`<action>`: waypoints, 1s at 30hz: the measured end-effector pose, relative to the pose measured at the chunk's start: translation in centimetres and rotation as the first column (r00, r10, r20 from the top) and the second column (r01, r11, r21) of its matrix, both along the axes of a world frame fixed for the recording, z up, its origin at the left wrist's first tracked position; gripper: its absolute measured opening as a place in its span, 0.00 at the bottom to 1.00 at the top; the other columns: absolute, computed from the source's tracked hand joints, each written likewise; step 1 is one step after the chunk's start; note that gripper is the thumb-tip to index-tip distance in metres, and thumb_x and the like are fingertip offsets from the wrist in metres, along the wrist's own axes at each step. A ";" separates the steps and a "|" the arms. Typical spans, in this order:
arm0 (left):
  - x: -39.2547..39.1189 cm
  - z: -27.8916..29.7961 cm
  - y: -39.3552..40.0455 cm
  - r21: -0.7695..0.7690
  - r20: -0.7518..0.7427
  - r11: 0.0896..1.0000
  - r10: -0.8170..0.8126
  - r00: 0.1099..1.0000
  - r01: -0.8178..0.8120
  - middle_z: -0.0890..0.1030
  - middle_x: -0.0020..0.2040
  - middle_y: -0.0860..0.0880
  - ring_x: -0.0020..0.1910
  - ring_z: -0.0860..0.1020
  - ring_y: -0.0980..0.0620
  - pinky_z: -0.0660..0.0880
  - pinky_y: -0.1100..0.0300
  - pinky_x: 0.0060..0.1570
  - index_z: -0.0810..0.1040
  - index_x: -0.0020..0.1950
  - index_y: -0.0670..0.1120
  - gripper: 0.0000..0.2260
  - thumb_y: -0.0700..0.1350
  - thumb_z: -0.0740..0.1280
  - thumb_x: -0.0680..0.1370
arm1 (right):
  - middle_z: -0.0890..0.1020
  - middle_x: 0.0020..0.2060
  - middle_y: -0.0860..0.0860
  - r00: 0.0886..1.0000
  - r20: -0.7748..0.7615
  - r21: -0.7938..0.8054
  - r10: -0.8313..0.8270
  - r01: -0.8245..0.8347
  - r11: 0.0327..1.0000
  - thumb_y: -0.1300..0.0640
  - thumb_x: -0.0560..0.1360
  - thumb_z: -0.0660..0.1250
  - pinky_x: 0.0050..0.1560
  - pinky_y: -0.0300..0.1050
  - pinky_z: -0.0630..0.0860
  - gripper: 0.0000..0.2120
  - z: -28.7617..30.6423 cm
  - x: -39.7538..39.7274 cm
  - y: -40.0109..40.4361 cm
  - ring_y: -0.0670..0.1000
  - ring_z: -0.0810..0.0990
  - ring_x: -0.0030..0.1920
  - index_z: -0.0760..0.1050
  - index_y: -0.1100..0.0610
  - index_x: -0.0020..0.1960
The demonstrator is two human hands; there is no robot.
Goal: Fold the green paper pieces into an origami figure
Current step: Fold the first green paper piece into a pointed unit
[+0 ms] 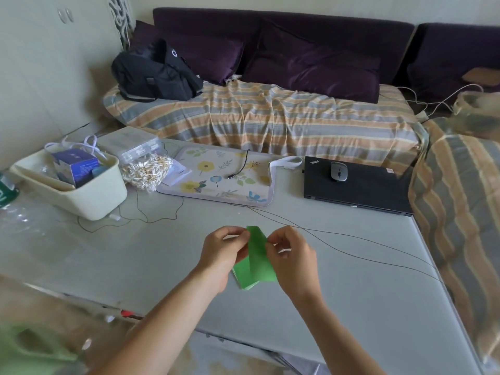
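Folding: green paper (259,255) held above the near middle of the tabletop (351,266), more green sheets just beneath it.
Left hand (221,253): fingers pinched on the strip's far left edge.
Right hand (292,255): fingers pinched on its right edge.
Risk: crooked crease or slipping strip, from folding in mid-air without support; thin cable (351,236) nearby could snag.
Writing: "ThinkPad" on the closed laptop (357,185), far right; box print unreadable.
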State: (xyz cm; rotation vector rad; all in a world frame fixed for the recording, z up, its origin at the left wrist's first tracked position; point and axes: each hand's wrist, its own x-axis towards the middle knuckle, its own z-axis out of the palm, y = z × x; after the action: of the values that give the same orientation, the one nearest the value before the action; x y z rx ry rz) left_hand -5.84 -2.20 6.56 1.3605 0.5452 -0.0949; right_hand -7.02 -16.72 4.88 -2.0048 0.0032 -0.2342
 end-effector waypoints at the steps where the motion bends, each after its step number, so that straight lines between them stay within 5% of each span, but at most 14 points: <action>1: -0.1 -0.1 -0.2 0.009 0.010 1.000 -0.010 1.000 0.010 0.85 0.45 0.43 0.40 0.84 0.50 0.82 0.63 0.41 0.83 0.50 0.42 0.03 0.39 0.72 0.78 | 0.81 0.40 0.46 1.000 0.019 -0.015 0.019 -0.019 1.000 0.67 0.72 0.70 0.40 0.32 0.75 0.10 -0.1 0.0 0.1 0.44 0.80 0.41 0.77 0.52 0.41; 6: -0.1 0.2 -0.2 0.073 -0.001 0.982 -0.176 0.984 0.175 0.87 0.52 0.52 0.54 0.84 0.54 0.79 0.55 0.54 0.84 0.57 0.54 0.09 0.48 0.66 0.81 | 0.82 0.41 0.45 0.997 0.042 -0.045 0.060 -0.058 0.997 0.66 0.73 0.72 0.44 0.34 0.78 0.08 -0.4 0.2 0.4 0.45 0.81 0.43 0.78 0.53 0.43; 12: 0.3 -0.3 0.3 0.183 0.014 0.970 -0.165 0.986 0.160 0.87 0.48 0.50 0.49 0.85 0.49 0.80 0.55 0.50 0.82 0.60 0.57 0.18 0.36 0.67 0.78 | 0.83 0.41 0.46 0.998 -0.032 0.077 -0.048 0.050 0.996 0.66 0.76 0.69 0.38 0.28 0.74 0.06 -0.3 0.7 0.5 0.40 0.82 0.43 0.77 0.56 0.45; 17: 0.5 -0.8 0.0 0.250 0.025 0.967 -0.053 0.998 0.045 0.86 0.44 0.50 0.44 0.84 0.47 0.76 0.56 0.41 0.80 0.50 0.53 0.10 0.39 0.72 0.75 | 0.81 0.41 0.46 0.998 0.064 -0.041 -0.013 0.016 0.999 0.69 0.74 0.68 0.37 0.31 0.76 0.10 -0.6 0.7 0.8 0.44 0.81 0.41 0.76 0.54 0.42; 21: 0.8 -0.2 -0.5 0.290 0.019 0.955 -0.077 0.997 0.068 0.86 0.42 0.51 0.46 0.84 0.47 0.80 0.54 0.45 0.86 0.45 0.50 0.04 0.45 0.70 0.75 | 0.78 0.40 0.46 0.982 0.189 -0.183 0.026 0.009 0.983 0.70 0.72 0.67 0.38 0.49 0.79 0.11 -1.0 0.8 0.9 0.49 0.79 0.39 0.73 0.54 0.42; 25: 0.6 0.6 -0.9 0.279 0.026 0.948 -0.165 0.986 0.151 0.86 0.41 0.46 0.45 0.85 0.45 0.81 0.48 0.52 0.84 0.43 0.46 0.17 0.60 0.70 0.72 | 0.75 0.41 0.48 0.960 0.272 -0.268 0.063 0.013 0.963 0.71 0.70 0.68 0.36 0.53 0.75 0.11 -0.9 0.7 0.6 0.54 0.76 0.38 0.72 0.56 0.41; 30: 0.3 0.6 -0.9 0.380 0.066 0.916 -0.161 0.985 0.125 0.86 0.37 0.54 0.39 0.83 0.55 0.75 0.62 0.40 0.86 0.42 0.50 0.01 0.46 0.75 0.73 | 0.77 0.46 0.46 0.971 0.194 -0.208 0.140 -0.099 0.973 0.70 0.69 0.69 0.46 0.44 0.78 0.12 -0.9 0.7 0.4 0.47 0.78 0.44 0.76 0.55 0.46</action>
State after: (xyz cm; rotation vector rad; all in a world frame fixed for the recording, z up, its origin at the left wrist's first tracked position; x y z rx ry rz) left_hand -5.55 -3.12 7.20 1.7708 0.3928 -0.0447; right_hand -6.32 -16.28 3.95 -2.1591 -0.2842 -0.3775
